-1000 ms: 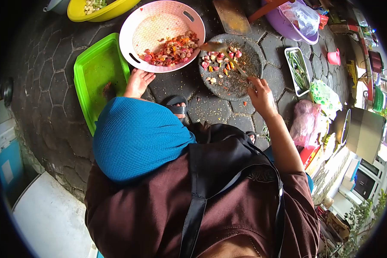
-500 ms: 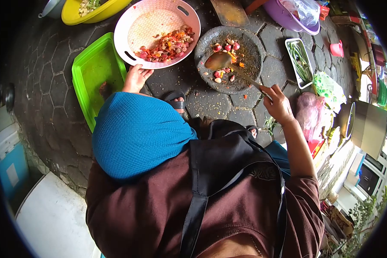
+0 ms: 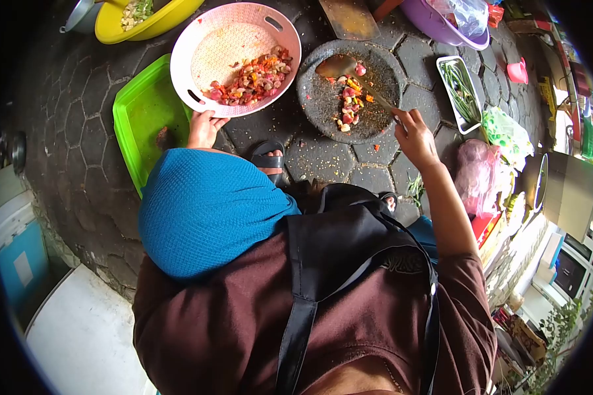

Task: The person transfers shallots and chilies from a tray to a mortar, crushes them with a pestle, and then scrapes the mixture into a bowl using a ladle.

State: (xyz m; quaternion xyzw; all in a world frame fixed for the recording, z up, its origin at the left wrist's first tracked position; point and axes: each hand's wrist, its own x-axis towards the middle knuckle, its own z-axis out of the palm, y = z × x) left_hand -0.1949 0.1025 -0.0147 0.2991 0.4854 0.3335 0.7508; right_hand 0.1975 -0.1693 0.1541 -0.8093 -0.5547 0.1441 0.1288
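My left hand (image 3: 205,128) grips the near rim of a pink plastic basket (image 3: 219,58), which tilts slightly toward me. Chopped shallots and red chili (image 3: 254,78) are heaped in its near right part. In my right hand (image 3: 416,137) is the handle of a metal spoon (image 3: 337,65). The spoon's bowl rests in the far left part of a round stone mortar (image 3: 383,69). Below the bowl, shallots and orange-red pieces (image 3: 350,104) lie in a strip across the mortar.
A green tray (image 3: 130,108) lies left of the basket. Beyond are a yellow basin (image 3: 158,23), a wooden board (image 3: 350,20) and a purple basin (image 3: 420,23). To the right stand a white tray of green vegetables (image 3: 460,92) and plastic bags (image 3: 479,168). Crumbs litter the stone paving.
The spoon's bowl has moved from the mortar's middle to its far left side. Scattered shallots there now lie closer together. The basket has shifted slightly left and toward me with my left hand.
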